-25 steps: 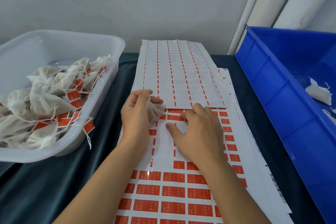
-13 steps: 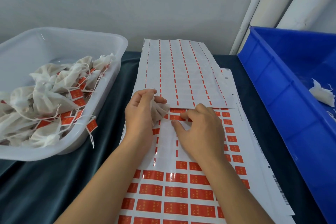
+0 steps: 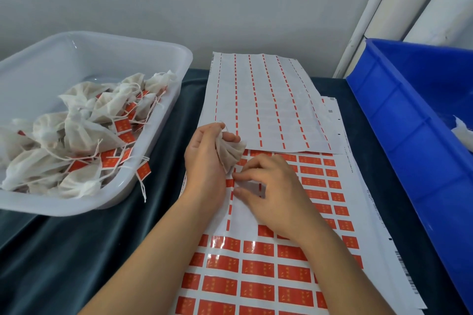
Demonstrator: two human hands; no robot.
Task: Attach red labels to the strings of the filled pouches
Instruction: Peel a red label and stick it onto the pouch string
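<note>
**Pouch in left hand, right hand working at the label sheet**

Left hand (image 3: pixel 204 161) grips a small white filled pouch (image 3: pixel 229 155), fingers and thumb curled round its gathered neck, pouch body fanning out toward the right. Hand sits at the left edge of the label sheet (image 3: pixel 258 271), the wrist on the sheet's edge. A thin bit of string shows at the top of the fist, hard to follow further.

Right hand (image 3: pixel 276 194) lies palm down on the sheet just beside the pouch, fingers bent, fingertips (image 3: pixel 239 176) pressed at the peeled white area where labels are gone. Looks like it is picking at something there, but cannot tell if a label is pinched between the tips; too small and partly hidden.

Red labels (image 3: pixel 294 273) fill the near rows of the sheet and the columns to the right of the hand. A used sheet (image 3: pixel 266 105), only thin red strips left on it, lies overlapping the far end of the label sheet.

Left of the sheets: a clear plastic tub (image 3: pixel 163 59) holding a pile of pouches with red labels on their strings (image 3: pixel 84 135); one label dangles over the tub's near rim. Right: a blue crate (image 3: pixel 399 120), a white pouch just visible inside at the frame edge. All of it sits on a dark teal cloth (image 3: pixel 76 250). White pipes run up the wall at the far right.
</note>
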